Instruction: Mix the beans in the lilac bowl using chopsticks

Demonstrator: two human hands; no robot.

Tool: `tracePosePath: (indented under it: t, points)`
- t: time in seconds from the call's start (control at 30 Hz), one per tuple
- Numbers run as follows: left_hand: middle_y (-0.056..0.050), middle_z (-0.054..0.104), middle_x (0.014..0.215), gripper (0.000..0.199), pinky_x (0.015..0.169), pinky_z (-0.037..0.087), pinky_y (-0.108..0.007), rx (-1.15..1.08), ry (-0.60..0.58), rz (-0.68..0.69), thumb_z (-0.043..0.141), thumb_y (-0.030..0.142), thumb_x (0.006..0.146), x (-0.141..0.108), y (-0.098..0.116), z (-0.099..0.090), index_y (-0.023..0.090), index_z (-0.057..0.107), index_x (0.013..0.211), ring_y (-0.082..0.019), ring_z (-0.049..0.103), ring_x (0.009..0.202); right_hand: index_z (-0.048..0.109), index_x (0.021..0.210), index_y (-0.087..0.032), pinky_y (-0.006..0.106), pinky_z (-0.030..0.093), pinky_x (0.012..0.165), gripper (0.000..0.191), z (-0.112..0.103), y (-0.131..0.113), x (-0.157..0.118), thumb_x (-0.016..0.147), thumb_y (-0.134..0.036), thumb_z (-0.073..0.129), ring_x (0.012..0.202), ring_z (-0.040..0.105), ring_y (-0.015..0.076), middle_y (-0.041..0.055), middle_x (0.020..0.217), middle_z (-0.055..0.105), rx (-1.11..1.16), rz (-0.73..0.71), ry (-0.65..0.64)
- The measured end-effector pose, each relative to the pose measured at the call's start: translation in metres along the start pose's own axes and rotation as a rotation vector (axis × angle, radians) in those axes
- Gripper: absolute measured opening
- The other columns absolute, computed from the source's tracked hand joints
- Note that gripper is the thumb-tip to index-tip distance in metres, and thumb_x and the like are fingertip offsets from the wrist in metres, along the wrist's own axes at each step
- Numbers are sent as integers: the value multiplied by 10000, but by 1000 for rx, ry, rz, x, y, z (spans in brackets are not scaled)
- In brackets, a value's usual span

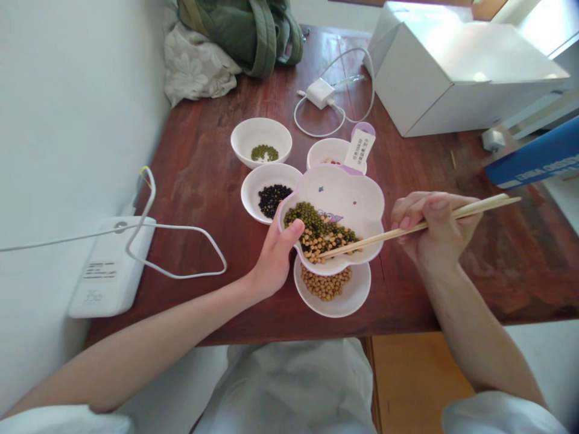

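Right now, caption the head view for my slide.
Left hand tilts flower-shaped bowl; right hand holds chopsticks over mixed beans.

My flower-shaped bowl [348,199] covers the back of the soybean bowl [335,295] and most of the small bowl [328,152] behind it, so I can't tell what's in there. The label [360,148] print is too tiny to read. The blue box [538,158] runs off the right edge, the green bag [246,30] off the top.
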State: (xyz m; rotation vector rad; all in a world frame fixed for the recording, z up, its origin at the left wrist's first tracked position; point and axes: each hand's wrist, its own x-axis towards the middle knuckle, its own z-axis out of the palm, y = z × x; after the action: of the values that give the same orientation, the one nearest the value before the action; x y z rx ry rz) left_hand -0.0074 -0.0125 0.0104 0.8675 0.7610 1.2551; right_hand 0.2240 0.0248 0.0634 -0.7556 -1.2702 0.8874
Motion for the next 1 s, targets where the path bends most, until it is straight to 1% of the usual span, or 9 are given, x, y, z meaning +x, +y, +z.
tracePosePath:
  t: [0.2, 0.43, 0.6, 0.7, 0.9, 1.0]
  points:
    - [-73, 758, 1429, 529, 1346, 377, -515, 12, 1, 9, 640, 578, 1040, 0, 0, 0, 261, 639, 1463, -333, 540, 1565, 735, 554, -194, 261, 252, 296, 541, -3, 7, 3, 978, -525, 792, 354, 514, 134, 19, 447, 565, 14, 17, -26]
    - [-70, 754, 1435, 504, 1345, 377, -503, 19, 2, 7, 649, 574, 1035, 0, 1, 0, 261, 660, 1429, -328, 533, 1570, 699, 536, -199, 263, 246, 313, 565, -3, 7, 5, 983, -534, 785, 324, 440, 113, 6, 436, 537, 26, 45, -8]
    - [-72, 762, 1425, 492, 1345, 377, -499, 8, -4, 16, 645, 567, 1043, 0, 0, 0, 261, 666, 1427, -325, 540, 1566, 696, 539, -213, 277, 244, 318, 561, -5, 6, 6, 997, -529, 770, 331, 439, 124, -9, 420, 484, 16, 32, -19]
    - [-74, 760, 1433, 506, 1341, 386, -506, 19, -1, 7, 654, 576, 1036, 0, 1, -1, 265, 665, 1435, -331, 538, 1568, 686, 537, -216, 279, 241, 321, 558, -5, 5, 7, 991, -527, 781, 341, 443, 122, -9, 433, 488, 12, 39, -10]
    - [-66, 756, 1452, 495, 1356, 358, -520, 0, -17, 18, 641, 551, 1047, 1, 2, 1, 264, 655, 1450, -328, 553, 1554, 676, 523, -223, 293, 228, 322, 555, -5, 3, 9, 972, -524, 803, 351, 446, 124, -10, 434, 495, -4, 40, 30]
    - [-71, 753, 1454, 502, 1355, 361, -523, 1, -10, 13, 645, 560, 1041, 1, 2, 1, 259, 657, 1442, -334, 541, 1564, 681, 527, -228, 290, 223, 315, 546, -5, 3, 8, 973, -517, 804, 344, 440, 123, -12, 428, 496, 13, 31, 24]
